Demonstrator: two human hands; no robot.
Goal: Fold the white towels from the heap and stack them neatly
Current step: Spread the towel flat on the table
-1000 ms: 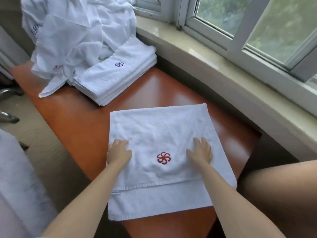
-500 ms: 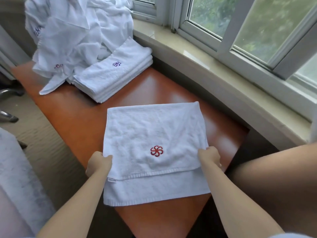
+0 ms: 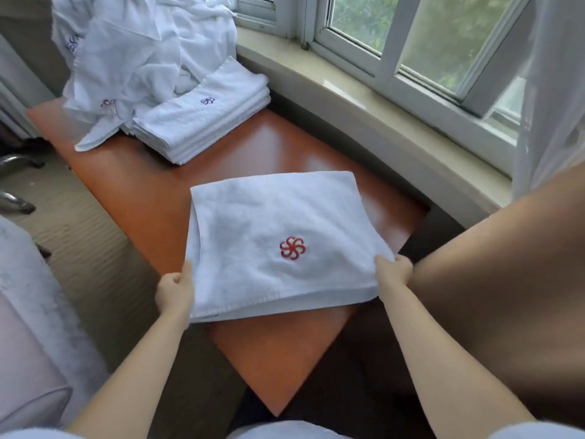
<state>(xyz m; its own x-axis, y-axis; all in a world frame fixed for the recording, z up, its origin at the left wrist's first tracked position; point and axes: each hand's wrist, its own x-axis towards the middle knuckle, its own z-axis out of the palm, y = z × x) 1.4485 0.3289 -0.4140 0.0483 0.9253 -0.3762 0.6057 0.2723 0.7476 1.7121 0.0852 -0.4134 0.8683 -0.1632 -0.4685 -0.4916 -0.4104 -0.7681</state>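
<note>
A folded white towel [image 3: 272, 223] with a red flower emblem lies on the orange-brown table [image 3: 285, 147], its near edge raised off the surface. My left hand [image 3: 175, 288] grips its near left side and my right hand [image 3: 392, 270] grips its near right corner. A stack of folded white towels [image 3: 205, 118] with a purple emblem sits at the far left of the table. Behind that stack rises the heap of unfolded white towels [image 3: 136, 52].
A stone window sill [image 3: 364, 90] and window frames run along the table's far right side. My bare knee [image 3: 493, 280] fills the right. A pale cushioned seat [image 3: 28, 327] is at the left, and carpet [image 3: 79, 236] lies beside the table. A white curtain [image 3: 554, 90] hangs at the right.
My hands moved from pressing flat on top of the towel to its near side edges and took hold. The towel's near edge has lifted off the table, covering the lower layer.
</note>
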